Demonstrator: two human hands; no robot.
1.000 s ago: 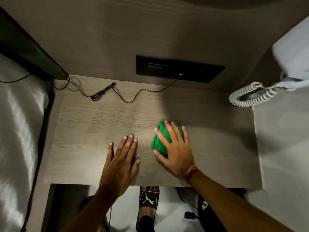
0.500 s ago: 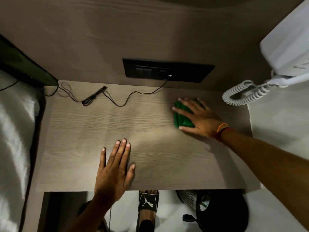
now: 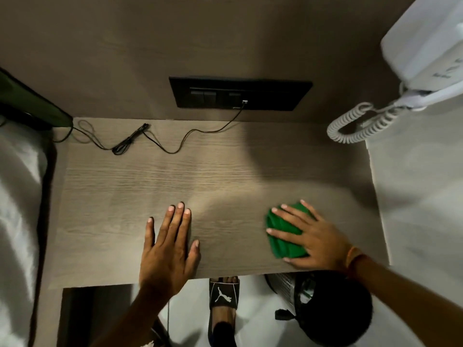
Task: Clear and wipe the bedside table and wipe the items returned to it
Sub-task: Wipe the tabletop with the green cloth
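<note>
— What's on the far side of you?

— A brown wood-grain wall panel [image 3: 125, 46] with a black switch plate [image 3: 240, 93] set in it; a thin black cable [image 3: 175, 144] is plugged into the plate.

— And to the sides?

— On my left, white bedding [image 3: 17, 209] and a dark green headboard edge [image 3: 32, 106]. On my right, a white wall phone [image 3: 426, 46] with its coiled cord [image 3: 358, 123] hanging.

— Near you?

— Pale floor [image 3: 255, 329], a perforated metal bin [image 3: 283, 286] with a black liner [image 3: 335, 311], and my black slide sandal [image 3: 224, 294]. Light falls unevenly, with soft shadows.

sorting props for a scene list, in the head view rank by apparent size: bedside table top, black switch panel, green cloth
1. bedside table top
2. black switch panel
3. green cloth, partly covered by the right hand, so slightly unsure
</note>
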